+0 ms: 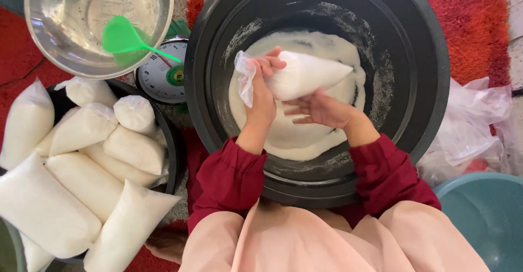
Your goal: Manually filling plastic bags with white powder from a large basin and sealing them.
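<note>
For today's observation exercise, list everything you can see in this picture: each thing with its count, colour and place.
big basin: one, black, centre, holding white grains
filled bag: one, white, over the basin, in both hands
packed bags: about ten, white, piled left
metal bowl: one, silver, top left
scoop: one, green, in the metal bowl
dial scale: one, white face, under the bowl
empty plastic bags: a heap, clear, right
tub: one, teal, bottom right
rug: red, underneath
left hand: grips the bag's neck
right hand: supports the bag
</note>
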